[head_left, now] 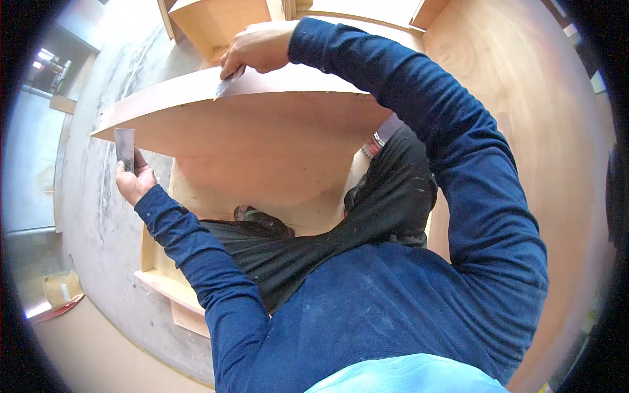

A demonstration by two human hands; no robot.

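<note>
My right hand (pixel 265 47) grips a putty knife (pixel 228 83), its blade resting on the pale front edge (pixel 177 93) of a wooden panel (pixel 275 128). Below the panel's left end, my left hand (pixel 135 180) has its fingers around a flat grey scraper blade (pixel 124 145) that points upward. The blade's upper end is close to the panel's left corner; whether they touch I cannot tell. Most of the right hand's fingers are hidden behind its knuckles.
A tall wooden panel (pixel 517 131) rises along my right side. Open wooden boxes (pixel 219 26) stand beyond the panel. A can (pixel 372 145) with a red label sits by my right knee. Grey, stained floor (pixel 88 196) runs along the left, with a low wooden frame (pixel 167 288) nearer me.
</note>
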